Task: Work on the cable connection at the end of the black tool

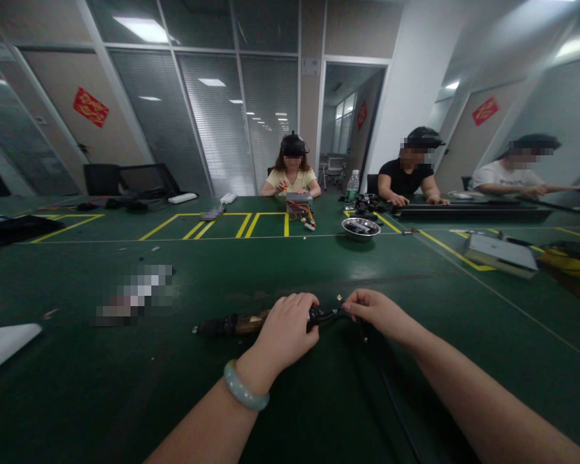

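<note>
A dark, pen-shaped power tool [244,324], which looks like an electric screwdriver, lies across the green table with its metal tip to the left. My left hand [290,325], with a pale green bangle at the wrist, is wrapped around its rear part. Thin dark wires [329,315] come out of the tool's right end. My right hand [372,309] pinches these wires between thumb and fingertips. Just beyond those fingertips shows a tiny brass-coloured piece [339,298]. A black cable [394,399] runs below my right hand toward the near edge of the view.
Farther back stand a metal bowl [361,229] with dark parts, a plastic bottle [352,190] and a metal box with coloured wires [300,207]. Three people sit across the table. A silver box [501,254] lies right; a white object [7,348] lies left.
</note>
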`<state>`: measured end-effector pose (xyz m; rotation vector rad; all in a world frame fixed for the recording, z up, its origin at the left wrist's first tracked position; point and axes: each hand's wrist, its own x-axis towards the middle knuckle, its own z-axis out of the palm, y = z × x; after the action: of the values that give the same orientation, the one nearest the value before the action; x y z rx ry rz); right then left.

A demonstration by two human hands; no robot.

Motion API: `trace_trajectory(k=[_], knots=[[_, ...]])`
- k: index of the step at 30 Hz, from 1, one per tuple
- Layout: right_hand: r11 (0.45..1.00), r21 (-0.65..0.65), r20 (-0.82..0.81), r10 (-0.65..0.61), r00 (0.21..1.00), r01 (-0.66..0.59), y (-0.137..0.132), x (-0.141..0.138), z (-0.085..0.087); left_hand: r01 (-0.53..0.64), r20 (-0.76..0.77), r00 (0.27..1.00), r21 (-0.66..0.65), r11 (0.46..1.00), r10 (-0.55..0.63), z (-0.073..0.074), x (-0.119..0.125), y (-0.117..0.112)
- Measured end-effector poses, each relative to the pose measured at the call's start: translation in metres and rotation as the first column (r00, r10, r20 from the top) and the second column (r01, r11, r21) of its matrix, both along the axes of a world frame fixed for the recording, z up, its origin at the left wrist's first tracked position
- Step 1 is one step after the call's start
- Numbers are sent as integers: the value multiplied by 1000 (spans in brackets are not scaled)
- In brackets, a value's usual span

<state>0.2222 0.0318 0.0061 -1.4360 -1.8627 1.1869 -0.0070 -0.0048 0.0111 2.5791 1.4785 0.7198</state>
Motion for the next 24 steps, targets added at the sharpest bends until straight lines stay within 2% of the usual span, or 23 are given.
trace_trajectory(k=[4, 7, 11, 14, 21, 24], knots=[[984, -31, 151, 179, 972, -177, -8, -4, -1, 6, -30, 1000, 9, 1000, -6, -1, 1, -1], [974, -43, 190, 228, 955, -224, -13, -6, 2, -16, -37, 999, 17, 1000, 17, -2, 1, -2], [975, -25, 235, 219, 947, -219, -15, -6, 6, -60, -64, 996, 30, 998, 62, -2, -2, -2], [977, -35, 236, 211, 949, -208, -14, -6, 7, -50, -74, 996, -4, 999, 50, -1, -7, -2], [985, -30, 161, 174, 971, -172, -11, -7, 0, 40, -57, 997, -111, 993, -46, 8, -18, -1], [986, -13, 76, 169, 983, -168, -14, -9, 1, 30, -31, 999, -99, 995, -33, 8, -19, -1]])
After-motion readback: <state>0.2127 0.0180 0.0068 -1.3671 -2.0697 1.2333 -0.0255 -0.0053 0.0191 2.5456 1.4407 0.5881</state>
